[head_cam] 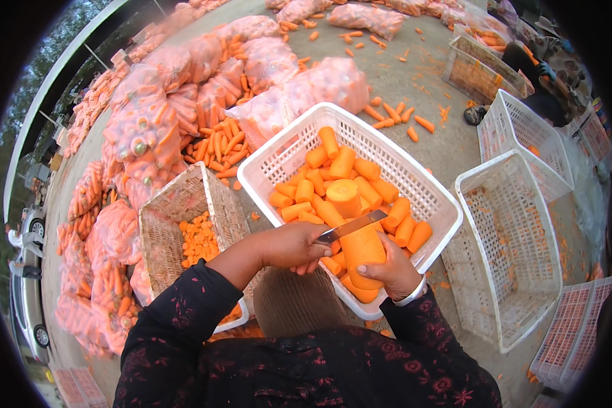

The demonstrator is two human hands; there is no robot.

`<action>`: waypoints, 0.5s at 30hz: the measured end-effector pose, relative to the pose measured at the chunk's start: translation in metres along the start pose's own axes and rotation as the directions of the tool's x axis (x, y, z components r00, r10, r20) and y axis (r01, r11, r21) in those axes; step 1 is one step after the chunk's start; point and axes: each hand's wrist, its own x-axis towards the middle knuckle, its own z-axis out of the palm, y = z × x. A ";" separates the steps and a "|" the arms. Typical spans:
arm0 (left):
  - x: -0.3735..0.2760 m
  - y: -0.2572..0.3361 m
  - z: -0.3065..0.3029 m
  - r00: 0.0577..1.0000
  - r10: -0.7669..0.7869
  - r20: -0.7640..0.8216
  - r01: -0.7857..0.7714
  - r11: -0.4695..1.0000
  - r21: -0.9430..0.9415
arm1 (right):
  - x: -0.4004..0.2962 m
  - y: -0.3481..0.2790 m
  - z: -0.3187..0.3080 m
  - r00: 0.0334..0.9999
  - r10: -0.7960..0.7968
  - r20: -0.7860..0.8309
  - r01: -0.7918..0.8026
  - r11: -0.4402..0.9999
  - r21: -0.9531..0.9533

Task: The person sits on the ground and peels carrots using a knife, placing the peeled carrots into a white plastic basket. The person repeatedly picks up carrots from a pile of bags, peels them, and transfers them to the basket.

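Note:
My left hand grips a knife, its handle hidden in the fist. The metal blade lies across the top of a large peeled carrot piece. That piece rests in my right hand, the thumb on its near side. Both hands are over the near part of a white plastic crate heaped with peeled carrot pieces. One thick piece with a flat cut face lies on the heap just beyond the blade.
At left stands a dirty crate with carrot slices. Mesh sacks of carrots are piled behind it, with loose carrots between. White crates stand at right. A person's gloved hand shows at upper right, near another crate.

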 end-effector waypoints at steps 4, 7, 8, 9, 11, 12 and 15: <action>0.007 -0.012 0.005 0.991 -0.094 -0.095 0.101 0.993 0.063 | -0.006 0.010 -0.008 0.991 -0.061 -0.122 0.064 0.998 0.015; 0.008 -0.022 0.003 0.908 -0.024 -0.418 -0.015 0.996 -0.090 | -0.002 0.018 -0.019 0.953 -0.068 -0.295 0.080 0.996 0.030; 0.005 -0.026 0.001 0.880 -0.034 -0.474 -0.041 0.988 -0.147 | 0.008 0.035 -0.036 0.924 -0.069 -0.376 0.087 0.996 0.032; 0.000 -0.028 0.001 0.872 -0.038 -0.488 -0.045 0.987 -0.156 | 0.017 0.045 -0.049 0.893 -0.066 -0.446 0.091 0.995 0.033; -0.009 -0.028 0.000 0.859 -0.031 -0.511 -0.062 0.984 -0.164 | 0.026 0.042 -0.064 0.815 -0.119 -0.567 0.117 0.992 -0.040; -0.014 -0.033 0.000 0.862 -0.051 -0.504 -0.049 0.982 -0.183 | 0.028 0.043 -0.073 0.773 -0.143 -0.618 0.124 0.990 -0.075; -0.028 -0.052 -0.002 0.835 -0.076 -0.545 -0.042 0.978 -0.202 | 0.034 0.055 -0.120 0.686 -0.446 -0.575 -0.262 0.585 -0.767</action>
